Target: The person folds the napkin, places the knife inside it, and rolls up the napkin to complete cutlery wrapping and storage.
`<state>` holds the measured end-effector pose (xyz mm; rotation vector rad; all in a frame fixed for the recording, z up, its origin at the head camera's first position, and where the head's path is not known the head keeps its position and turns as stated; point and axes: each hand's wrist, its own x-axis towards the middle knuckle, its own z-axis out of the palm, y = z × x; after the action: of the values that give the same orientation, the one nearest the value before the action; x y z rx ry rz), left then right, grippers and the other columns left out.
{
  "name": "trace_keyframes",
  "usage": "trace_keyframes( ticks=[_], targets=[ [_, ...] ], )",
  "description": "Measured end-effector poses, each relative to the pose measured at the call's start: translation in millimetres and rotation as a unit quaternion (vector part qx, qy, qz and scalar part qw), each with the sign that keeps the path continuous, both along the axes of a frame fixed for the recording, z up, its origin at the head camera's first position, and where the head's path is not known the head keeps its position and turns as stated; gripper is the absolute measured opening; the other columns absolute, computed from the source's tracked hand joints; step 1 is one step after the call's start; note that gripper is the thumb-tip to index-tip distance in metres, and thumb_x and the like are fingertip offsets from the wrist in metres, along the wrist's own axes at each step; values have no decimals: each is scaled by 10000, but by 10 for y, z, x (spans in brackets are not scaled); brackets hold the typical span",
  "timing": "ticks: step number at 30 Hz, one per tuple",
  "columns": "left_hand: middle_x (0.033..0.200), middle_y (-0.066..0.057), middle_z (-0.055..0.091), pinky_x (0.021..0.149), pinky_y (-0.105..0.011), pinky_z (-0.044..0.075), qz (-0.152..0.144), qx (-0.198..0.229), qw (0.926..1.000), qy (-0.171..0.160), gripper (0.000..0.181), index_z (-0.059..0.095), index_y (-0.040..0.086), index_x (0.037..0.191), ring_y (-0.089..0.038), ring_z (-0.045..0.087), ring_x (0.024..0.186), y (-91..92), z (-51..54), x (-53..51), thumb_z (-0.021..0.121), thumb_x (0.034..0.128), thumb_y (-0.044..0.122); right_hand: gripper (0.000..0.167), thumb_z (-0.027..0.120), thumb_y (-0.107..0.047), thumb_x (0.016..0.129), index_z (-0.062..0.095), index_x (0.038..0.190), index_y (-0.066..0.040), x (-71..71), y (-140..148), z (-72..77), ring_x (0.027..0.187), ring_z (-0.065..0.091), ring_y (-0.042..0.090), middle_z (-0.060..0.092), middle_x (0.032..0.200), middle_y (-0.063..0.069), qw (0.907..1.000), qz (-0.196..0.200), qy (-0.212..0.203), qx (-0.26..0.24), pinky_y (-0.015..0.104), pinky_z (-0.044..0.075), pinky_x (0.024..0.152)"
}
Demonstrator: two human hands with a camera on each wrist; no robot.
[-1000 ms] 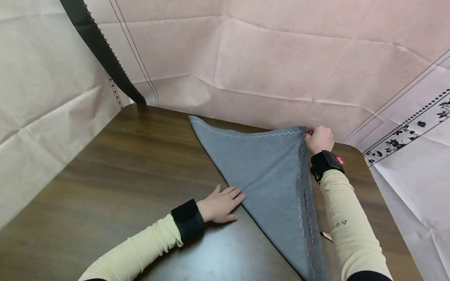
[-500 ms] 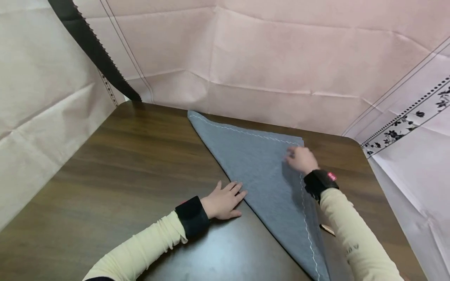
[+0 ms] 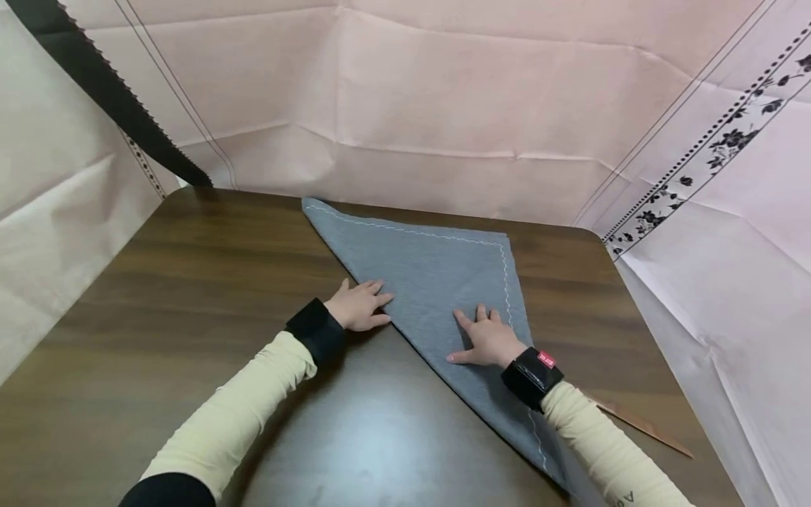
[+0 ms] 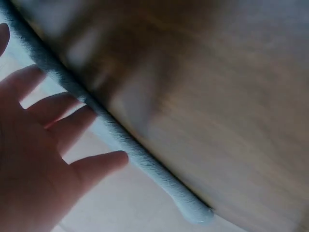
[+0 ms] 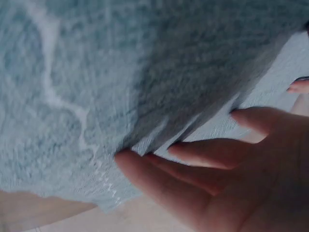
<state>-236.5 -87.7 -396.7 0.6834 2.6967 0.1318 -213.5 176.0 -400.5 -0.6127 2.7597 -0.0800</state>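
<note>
A grey-blue cloth (image 3: 424, 267), folded into a triangle with white zigzag stitching along two sides, lies on the table. The left hand (image 3: 360, 305) rests with spread fingers on its long folded edge; in the left wrist view that hand's fingertips (image 4: 89, 110) touch the fold (image 4: 140, 157). To the right, the other hand (image 3: 489, 339) lies spread on the middle of the cloth, inside the stitched line. In the right wrist view the right hand's fingers (image 5: 203, 150) touch the cloth surface (image 5: 96, 58) with their tips.
A thin brown pointed object (image 3: 646, 427) lies on the wooden table (image 3: 253, 267), right of the cloth and partly behind the right sleeve. Pale creased sheeting (image 3: 443, 91) stands behind the table, with a black strip (image 3: 114, 91) at the left and a floral band at the right.
The right hand has let go of the cloth's top right corner and moved down onto its middle, fingers spread. The corner now lies flat. The left hand stays at the fold. The view has shifted.
</note>
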Motion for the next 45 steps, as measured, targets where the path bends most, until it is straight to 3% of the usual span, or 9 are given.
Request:
trace_keyframes(
  ticks=[10,19,25,27,30,34,36,38,45],
  targets=[
    [1395,-285,285,979,-597,209,353,-388,9965,658,610,361,64,1391,-424,292,1264,-263,-44,564,445,926,451,876,679,-493,751,275,1437,-124,-72,-224,11,1271,151,529,160,1409,353,9950,967,-245,-39,600,344,881],
    [1239,-338,449,889,-514,373,449,-695,9852,1502,637,478,8,1299,-441,455,1117,-226,-79,1107,477,892,498,923,782,-378,679,291,1434,-180,-193,-291,66,1340,34,423,88,1478,236,9852,1330,-956,-509,573,253,976],
    [1075,-313,568,805,-447,435,408,-670,9782,1924,616,566,-9,1203,-407,536,1008,-162,-61,1367,497,874,507,927,818,-282,647,313,1423,-242,-291,-356,96,1357,3,374,81,1506,144,9811,1520,-1118,-417,575,187,1004],
    [981,-276,611,756,-433,450,301,-551,9775,2014,591,597,-8,1155,-384,566,935,-160,-70,1405,496,876,503,911,820,-262,645,335,1416,-228,-269,-366,108,1358,24,367,112,1502,141,9819,1599,-954,-346,572,176,1011],
    [766,-158,629,632,-415,464,307,33,9778,2071,443,659,29,898,-320,597,748,-240,-63,1370,537,872,454,773,823,-228,640,477,1325,-137,-159,-369,98,1316,225,364,319,1421,172,9798,1947,-211,-415,531,260,993],
    [655,-48,560,528,-390,447,650,730,9768,1905,289,550,113,671,-246,572,607,-507,-49,1173,597,864,323,327,784,-192,686,630,943,-63,77,-258,31,916,550,240,580,972,81,9679,2163,926,-888,373,462,757],
    [687,-53,555,537,-388,450,866,675,9787,1733,243,547,107,706,-248,574,631,-692,-77,1094,603,864,282,215,748,-202,729,567,777,-99,187,-131,-35,705,499,145,503,772,-13,9659,2014,1134,-1166,289,433,609],
    [731,-78,566,541,-401,453,1016,535,9803,1605,210,559,85,759,-273,582,662,-888,-122,1050,612,855,265,272,719,-240,766,483,699,-123,278,38,-85,603,404,92,404,682,-58,9691,1727,1123,-1356,252,355,532],
    [630,-21,460,501,-343,374,1576,701,9789,1093,296,483,103,704,-183,481,571,-1580,-115,1065,632,826,327,424,718,-390,738,390,630,-144,435,691,-116,522,301,66,309,577,-77,9855,550,1082,-1185,228,248,476]
  ],
)
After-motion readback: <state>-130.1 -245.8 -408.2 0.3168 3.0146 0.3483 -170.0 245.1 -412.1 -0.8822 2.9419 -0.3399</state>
